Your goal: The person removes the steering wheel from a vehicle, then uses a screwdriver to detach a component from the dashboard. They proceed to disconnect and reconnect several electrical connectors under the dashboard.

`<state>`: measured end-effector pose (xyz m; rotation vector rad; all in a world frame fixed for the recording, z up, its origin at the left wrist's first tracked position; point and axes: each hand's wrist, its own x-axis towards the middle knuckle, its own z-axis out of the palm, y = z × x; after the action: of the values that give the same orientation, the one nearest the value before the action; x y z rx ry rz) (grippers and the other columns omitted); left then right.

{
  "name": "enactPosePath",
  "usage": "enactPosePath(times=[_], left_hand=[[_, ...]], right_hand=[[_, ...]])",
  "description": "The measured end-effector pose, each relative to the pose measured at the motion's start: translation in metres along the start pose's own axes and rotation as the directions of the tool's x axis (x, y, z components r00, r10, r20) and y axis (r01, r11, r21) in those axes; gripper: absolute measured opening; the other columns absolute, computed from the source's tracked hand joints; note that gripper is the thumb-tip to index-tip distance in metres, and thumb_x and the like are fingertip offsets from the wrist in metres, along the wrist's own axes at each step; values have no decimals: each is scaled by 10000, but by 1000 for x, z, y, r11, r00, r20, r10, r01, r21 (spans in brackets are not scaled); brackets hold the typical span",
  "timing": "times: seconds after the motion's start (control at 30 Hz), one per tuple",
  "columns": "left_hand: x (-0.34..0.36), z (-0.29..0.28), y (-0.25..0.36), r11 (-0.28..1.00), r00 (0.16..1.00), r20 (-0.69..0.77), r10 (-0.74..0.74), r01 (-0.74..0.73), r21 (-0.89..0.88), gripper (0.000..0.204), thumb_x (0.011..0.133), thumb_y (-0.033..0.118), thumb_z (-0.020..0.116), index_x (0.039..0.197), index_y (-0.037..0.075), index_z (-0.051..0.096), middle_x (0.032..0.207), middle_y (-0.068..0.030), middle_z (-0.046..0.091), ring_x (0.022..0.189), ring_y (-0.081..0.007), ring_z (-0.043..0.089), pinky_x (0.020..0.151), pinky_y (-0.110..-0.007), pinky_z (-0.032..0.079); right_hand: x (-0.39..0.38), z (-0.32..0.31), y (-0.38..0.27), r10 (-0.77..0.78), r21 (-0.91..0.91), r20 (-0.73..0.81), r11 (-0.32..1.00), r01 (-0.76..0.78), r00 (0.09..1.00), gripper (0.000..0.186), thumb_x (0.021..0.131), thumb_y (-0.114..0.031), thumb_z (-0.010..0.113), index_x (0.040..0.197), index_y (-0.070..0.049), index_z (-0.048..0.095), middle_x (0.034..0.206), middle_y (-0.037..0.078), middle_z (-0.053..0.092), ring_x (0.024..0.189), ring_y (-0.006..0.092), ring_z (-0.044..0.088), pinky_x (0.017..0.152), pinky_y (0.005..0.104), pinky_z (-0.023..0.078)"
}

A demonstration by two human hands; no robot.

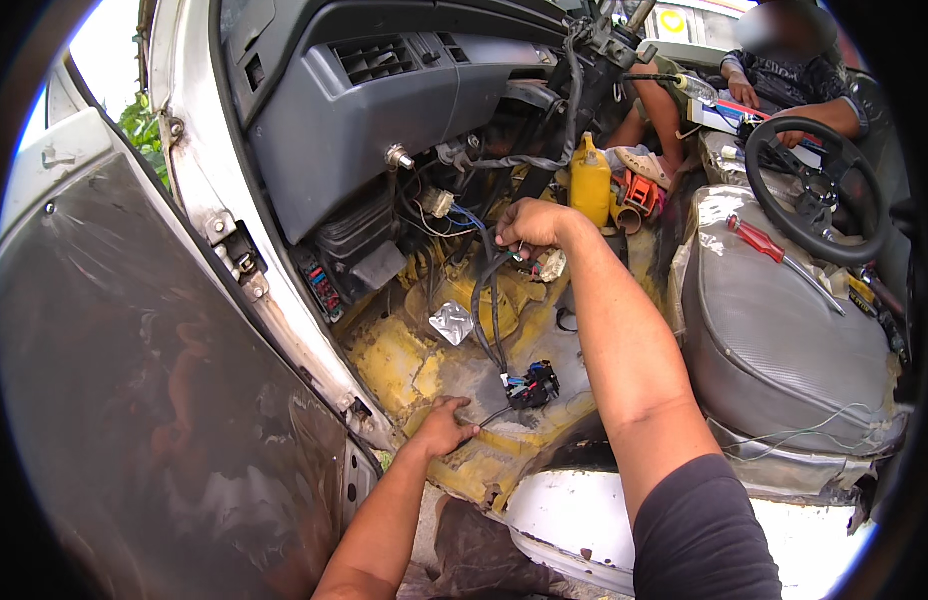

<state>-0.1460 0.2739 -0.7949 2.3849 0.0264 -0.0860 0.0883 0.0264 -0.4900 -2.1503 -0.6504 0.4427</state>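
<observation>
My right hand [524, 228] is closed on a dark wiring harness beneath the grey dashboard, with a pale connector [552, 264] beside its fingers. The harness runs down to a black switch assembly [532, 385] lying on the worn yellow floor. My left hand [447, 425] rests on the floor near the sill, fingers apart, touching or beside a thin black cable [492, 418] from that assembly; whether it grips this is unclear. A square silver plate [451, 322] lies between my hands, and another connector [439, 203] hangs under the dashboard.
Open door [154, 380] at left. Yellow jug [590, 185] and orange tool [639, 197] stand behind my right arm. Grey seat [774, 350] at right holds a red-handled screwdriver [759, 240] and loose steering wheel [814, 190]. Another person [794, 90] sits at upper right, hands on a box.
</observation>
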Motion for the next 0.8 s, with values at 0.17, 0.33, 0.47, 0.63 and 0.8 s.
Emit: enactPosePath(times=[0.17, 0.33, 0.47, 0.63, 0.8], left_hand=[[0, -3, 2, 998, 1000, 15, -16, 17, -59, 738, 855, 247, 923, 1490, 44, 606, 1524, -232, 484, 1347, -388, 580, 1151, -395, 497], [-1, -2, 5, 994, 997, 32, -64, 66, -84, 729, 859, 231, 922, 1487, 39, 606, 1533, -227, 479, 1268, -370, 636, 1098, -389, 540], [0, 1, 1, 999, 1000, -2, -22, 22, -24, 723, 866, 228, 918, 1489, 38, 603, 1539, -223, 471, 1163, -338, 681, 1061, -387, 563], [0, 4, 0, 995, 999, 1, -44, 44, -84, 725, 869, 225, 916, 1494, 41, 600, 1543, -217, 463, 1070, -309, 707, 1030, -388, 579], [-1, 5, -1, 997, 999, -1, -43, 43, -70, 715, 875, 222, 909, 1495, 44, 600, 1547, -216, 461, 1082, -310, 707, 1034, -387, 576]], right_hand=[[-8, 5, -13, 29, -57, 15, 998, -28, 999, 220, 1043, -208, 689, 1229, -94, 711, 921, -7, 708, 712, 124, 672, 683, 355, 613], [-8, 11, -29, 83, -218, 57, 974, -69, 995, 294, 1075, -275, 665, 1314, -108, 701, 927, 9, 702, 702, 137, 653, 698, 359, 620], [-2, 13, -26, -3, -152, 4, 988, 4, 1000, 317, 1080, -295, 673, 1351, -135, 717, 898, 15, 684, 701, 145, 647, 714, 371, 634], [0, 7, -14, 57, 46, 69, 997, -60, 996, 450, 1071, -285, 695, 1485, -119, 634, 927, 26, 678, 660, 134, 630, 671, 361, 637], [-5, 6, -14, 49, 32, 95, 998, -52, 994, 456, 1054, -287, 719, 1465, -107, 635, 945, 28, 694, 675, 131, 662, 701, 356, 664]])
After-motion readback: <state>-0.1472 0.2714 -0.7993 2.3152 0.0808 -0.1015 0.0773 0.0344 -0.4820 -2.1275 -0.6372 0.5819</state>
